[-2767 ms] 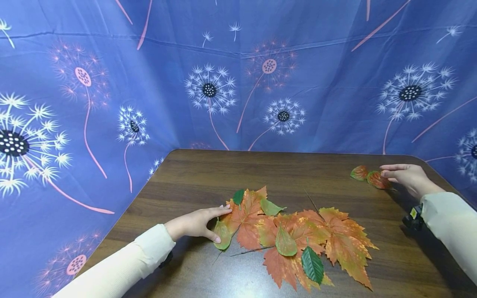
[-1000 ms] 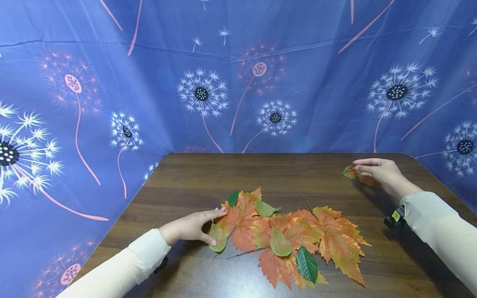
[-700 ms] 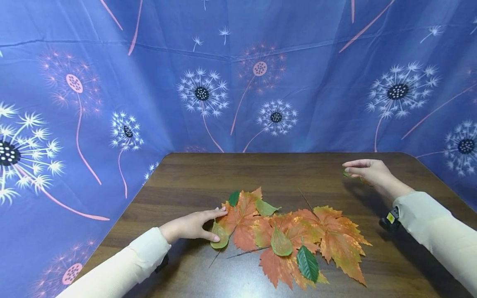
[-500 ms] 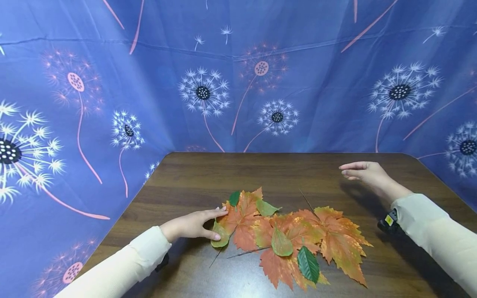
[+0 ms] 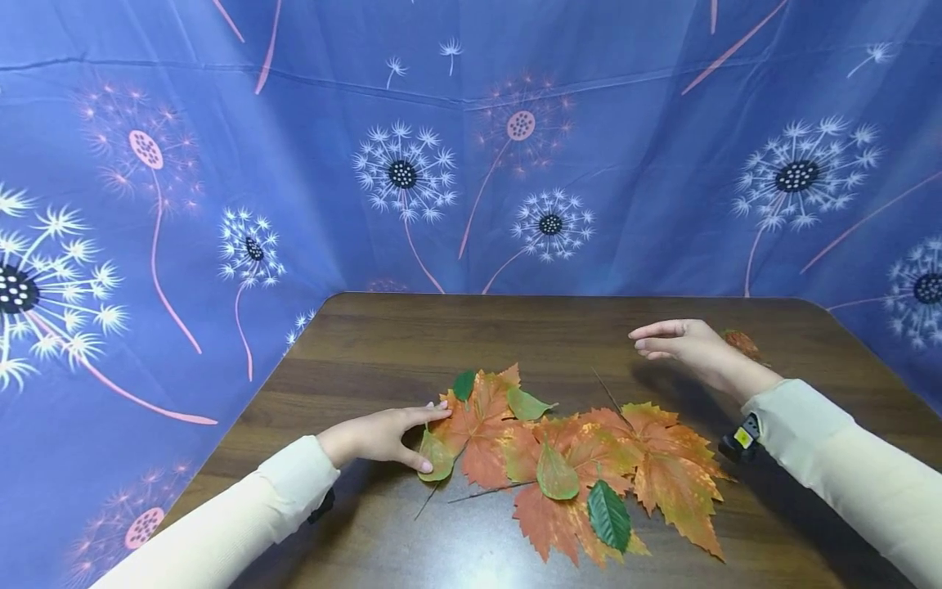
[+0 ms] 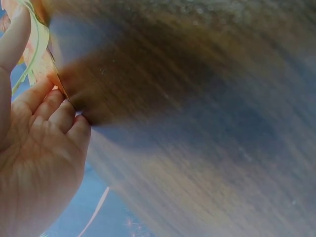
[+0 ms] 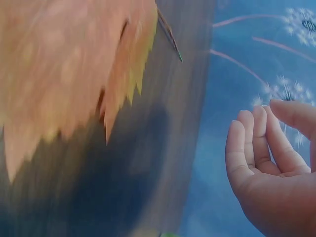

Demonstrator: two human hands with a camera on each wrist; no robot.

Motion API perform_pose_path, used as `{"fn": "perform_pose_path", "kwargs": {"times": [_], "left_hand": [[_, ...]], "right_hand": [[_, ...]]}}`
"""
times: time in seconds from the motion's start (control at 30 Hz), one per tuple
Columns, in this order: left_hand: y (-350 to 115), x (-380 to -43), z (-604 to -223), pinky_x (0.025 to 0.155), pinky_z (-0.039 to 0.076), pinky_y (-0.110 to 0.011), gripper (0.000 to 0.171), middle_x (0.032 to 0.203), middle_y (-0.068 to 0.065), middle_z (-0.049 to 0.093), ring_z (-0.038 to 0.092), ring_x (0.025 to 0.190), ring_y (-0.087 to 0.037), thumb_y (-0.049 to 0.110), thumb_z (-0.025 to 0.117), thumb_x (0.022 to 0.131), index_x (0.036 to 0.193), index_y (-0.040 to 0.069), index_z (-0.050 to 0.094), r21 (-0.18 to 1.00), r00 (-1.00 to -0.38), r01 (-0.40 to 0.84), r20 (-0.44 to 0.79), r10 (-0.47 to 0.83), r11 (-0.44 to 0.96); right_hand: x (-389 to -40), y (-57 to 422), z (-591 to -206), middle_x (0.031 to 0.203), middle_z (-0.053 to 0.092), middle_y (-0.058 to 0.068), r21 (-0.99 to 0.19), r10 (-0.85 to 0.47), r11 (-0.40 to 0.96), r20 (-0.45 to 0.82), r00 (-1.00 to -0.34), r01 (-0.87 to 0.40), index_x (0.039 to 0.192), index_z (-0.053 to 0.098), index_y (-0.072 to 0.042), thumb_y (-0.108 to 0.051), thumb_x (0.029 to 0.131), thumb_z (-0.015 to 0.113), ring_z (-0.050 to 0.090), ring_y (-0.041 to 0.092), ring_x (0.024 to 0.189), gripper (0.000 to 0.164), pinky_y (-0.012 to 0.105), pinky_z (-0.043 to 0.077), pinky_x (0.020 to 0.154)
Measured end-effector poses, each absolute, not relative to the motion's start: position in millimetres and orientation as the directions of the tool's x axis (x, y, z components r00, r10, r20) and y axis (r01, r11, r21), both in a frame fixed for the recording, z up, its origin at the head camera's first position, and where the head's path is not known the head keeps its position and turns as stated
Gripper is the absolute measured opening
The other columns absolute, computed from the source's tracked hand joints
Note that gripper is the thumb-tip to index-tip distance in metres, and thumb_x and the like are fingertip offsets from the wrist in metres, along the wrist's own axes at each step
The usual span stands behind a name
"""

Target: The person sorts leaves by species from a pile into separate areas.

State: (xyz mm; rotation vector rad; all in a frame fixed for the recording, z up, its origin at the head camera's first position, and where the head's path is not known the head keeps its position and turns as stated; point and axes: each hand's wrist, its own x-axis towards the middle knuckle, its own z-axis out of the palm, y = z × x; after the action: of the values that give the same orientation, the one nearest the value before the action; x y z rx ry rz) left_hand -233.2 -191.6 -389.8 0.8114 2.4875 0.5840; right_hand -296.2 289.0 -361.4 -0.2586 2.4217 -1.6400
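Note:
My left hand (image 5: 379, 435) rests at the left end of a leaf arrangement on the table. Its fingertips touch an orange maple leaf (image 5: 480, 433), and its thumb lies on a small yellow-green leaf (image 5: 439, 455). In the left wrist view the fingers (image 6: 61, 116) bend lightly at the leaf's edge. My right hand (image 5: 680, 348) hovers over the back right of the table, empty, with loosely bent fingers, as the right wrist view also shows. Behind its wrist a small red-green leaf (image 5: 743, 343) peeks out; its companion leaf is hidden.
Two more orange maple leaves overlap to the right, the middle one (image 5: 545, 523) and the rightmost (image 5: 680, 474). On and around them lie green leaves (image 5: 609, 514), (image 5: 557, 474) and thin stems. A blue dandelion-print cloth (image 5: 625, 164) hangs behind the wooden table (image 5: 412, 343).
My right hand has moved from the two red-green leaves leftwards, empty, leaving one visible behind its wrist. My left hand stays on the maple leaf. The head view has shifted slightly.

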Motion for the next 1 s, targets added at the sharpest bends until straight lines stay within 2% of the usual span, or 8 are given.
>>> {"fn": "perform_pose_path", "kwargs": {"times": [0.13,0.2,0.37,0.63,0.8,1.0], "left_hand": [[-190.5,-232.2,-389.3,0.116,0.023,-0.055,0.084,0.159,-0.017,0.024,0.023,0.147,-0.033,0.035,0.075,0.083,0.153,0.017,0.032,0.527,-0.729,0.427,-0.28,0.624,0.735],[-190.1,-231.8,-389.4,0.116,0.023,-0.056,0.084,0.159,-0.017,0.024,0.023,0.147,-0.033,0.033,0.076,0.083,0.153,0.016,0.033,0.532,-0.731,0.426,-0.275,0.625,0.732],[-190.3,-232.2,-391.6,0.115,0.024,-0.055,0.084,0.159,-0.017,0.025,0.024,0.147,-0.033,0.034,0.076,0.082,0.152,0.016,0.033,0.525,-0.734,0.429,-0.272,0.623,0.735],[-191.1,-232.9,-391.6,0.116,0.024,-0.054,0.084,0.159,-0.016,0.025,0.024,0.147,-0.032,0.034,0.076,0.082,0.153,0.018,0.033,0.515,-0.736,0.432,-0.273,0.619,0.74],[-190.9,-231.4,-390.6,0.115,0.024,-0.055,0.084,0.159,-0.017,0.025,0.024,0.147,-0.033,0.034,0.076,0.083,0.152,0.016,0.033,0.519,-0.735,0.435,-0.267,0.623,0.736],[-191.1,-230.3,-391.7,0.115,0.025,-0.055,0.083,0.158,-0.017,0.026,0.025,0.147,-0.033,0.034,0.076,0.083,0.152,0.016,0.033,0.513,-0.736,0.441,-0.263,0.624,0.737]], "right_hand": [[-297.0,273.3,-361.5,0.104,0.07,-0.017,-0.907,-0.282,0.42,-0.097,-0.955,-0.032,0.132,0.055,0.005,-0.029,0.093,0.066,0.068,0.012,0.1,0.053,0.047,0.045,0.102],[-297.0,265.8,-362.3,0.112,0.07,-0.009,-0.9,-0.293,0.433,-0.101,-0.951,-0.038,0.131,0.056,0.004,-0.03,0.093,0.067,0.068,0.019,0.103,0.052,0.052,0.042,0.103],[-294.6,249.1,-366.2,0.127,0.064,0.013,-0.894,-0.327,0.446,-0.121,-0.937,-0.04,0.129,0.059,0.002,-0.03,0.092,0.067,0.065,0.029,0.107,0.049,0.052,0.044,0.102],[-288.7,227.3,-373.9,0.129,0.059,0.022,-0.903,-0.401,0.427,-0.151,-0.904,-0.039,0.129,0.057,0.005,-0.026,0.092,0.067,0.062,0.035,0.11,0.05,0.052,0.045,0.1],[-286.8,213.3,-378.1,0.128,0.062,0.022,-0.898,-0.446,0.435,-0.152,-0.882,-0.065,0.126,0.059,0.006,-0.023,0.091,0.069,0.065,0.027,0.108,0.047,0.05,0.045,0.101],[-286.1,200.0,-382.4,0.116,0.069,0.017,-0.887,-0.496,0.453,-0.168,-0.852,-0.089,0.121,0.063,0.006,-0.019,0.089,0.071,0.066,0.012,0.098,0.042,0.038,0.051,0.093]]}}
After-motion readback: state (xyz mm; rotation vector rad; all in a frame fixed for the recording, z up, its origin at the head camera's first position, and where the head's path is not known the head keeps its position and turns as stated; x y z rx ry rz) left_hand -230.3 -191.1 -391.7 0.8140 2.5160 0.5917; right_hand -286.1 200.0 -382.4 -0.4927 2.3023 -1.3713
